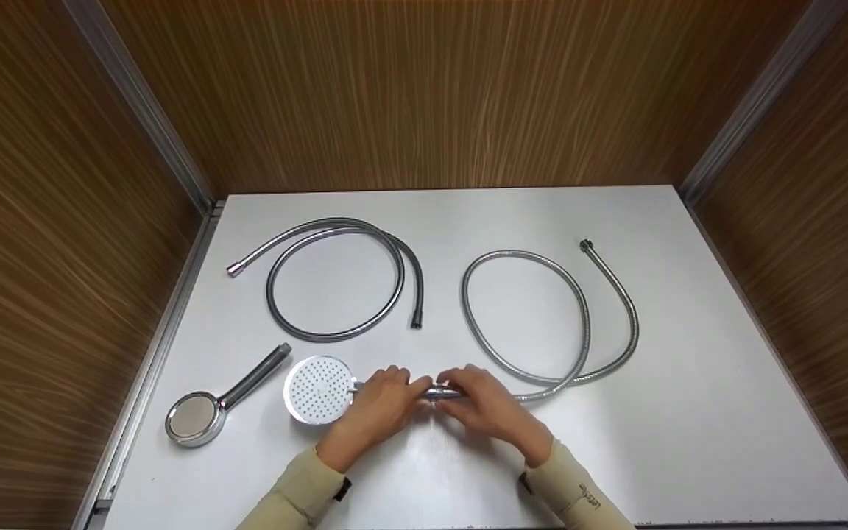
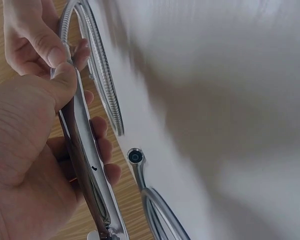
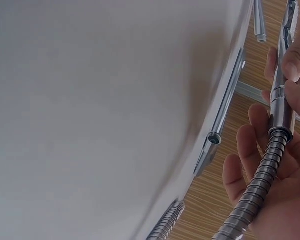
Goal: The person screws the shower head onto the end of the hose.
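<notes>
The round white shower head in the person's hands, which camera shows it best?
The head view: the round white shower head lies whole, nozzle face up, beside the left hand. The left wrist view shows only its chrome handle; the right wrist view shows the handle's end meeting the hose.

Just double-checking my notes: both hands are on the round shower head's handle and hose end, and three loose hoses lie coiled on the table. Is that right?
Not quite. The head view shows two hoses, not three: a darker hose lying loose on the left, and a lighter hose whose end runs to the right hand. The left hand does hold the shower head by its handle.
</notes>
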Demonstrator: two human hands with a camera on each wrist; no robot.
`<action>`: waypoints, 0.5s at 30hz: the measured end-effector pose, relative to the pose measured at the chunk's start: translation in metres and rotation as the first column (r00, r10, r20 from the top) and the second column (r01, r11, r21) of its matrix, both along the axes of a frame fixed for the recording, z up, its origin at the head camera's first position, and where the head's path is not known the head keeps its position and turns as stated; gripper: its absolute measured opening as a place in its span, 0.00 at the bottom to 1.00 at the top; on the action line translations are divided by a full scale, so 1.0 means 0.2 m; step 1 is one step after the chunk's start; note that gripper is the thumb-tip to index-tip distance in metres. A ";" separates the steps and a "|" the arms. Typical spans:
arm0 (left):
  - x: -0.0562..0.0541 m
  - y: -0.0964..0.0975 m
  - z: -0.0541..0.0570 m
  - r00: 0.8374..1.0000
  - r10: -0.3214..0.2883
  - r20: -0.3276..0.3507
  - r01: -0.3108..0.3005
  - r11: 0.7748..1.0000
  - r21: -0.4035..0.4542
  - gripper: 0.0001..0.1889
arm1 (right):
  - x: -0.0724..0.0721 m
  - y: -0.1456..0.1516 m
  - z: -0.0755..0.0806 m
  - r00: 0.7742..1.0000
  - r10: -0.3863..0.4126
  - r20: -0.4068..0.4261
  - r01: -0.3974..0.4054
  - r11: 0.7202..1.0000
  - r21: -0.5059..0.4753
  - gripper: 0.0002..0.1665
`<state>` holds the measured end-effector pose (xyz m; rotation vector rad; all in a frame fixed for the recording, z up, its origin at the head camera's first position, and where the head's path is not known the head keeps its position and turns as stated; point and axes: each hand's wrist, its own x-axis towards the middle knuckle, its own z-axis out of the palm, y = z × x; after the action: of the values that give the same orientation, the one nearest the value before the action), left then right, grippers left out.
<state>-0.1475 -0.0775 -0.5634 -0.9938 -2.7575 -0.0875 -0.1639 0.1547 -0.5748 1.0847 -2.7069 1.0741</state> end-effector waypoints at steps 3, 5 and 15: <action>0.00 0.00 0.00 1.000 0.002 0.013 -0.002 1.000 0.003 0.13 | 0.00 0.00 0.00 1.000 -0.009 0.022 0.009 1.000 0.006 0.17; 0.00 0.00 0.00 1.000 0.004 0.022 -0.004 1.000 0.006 0.13 | 0.00 0.00 0.00 1.000 -0.009 0.022 0.009 1.000 0.006 0.15; 0.01 0.00 0.00 1.000 0.008 0.014 -0.009 1.000 0.023 0.10 | 0.00 -0.01 -0.02 0.999 0.004 -0.033 -0.005 1.000 -0.007 0.12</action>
<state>-0.1464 -0.0775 -0.5637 -0.9793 -2.7672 -0.1248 -0.1638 0.1537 -0.5778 1.0980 -2.6747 1.0556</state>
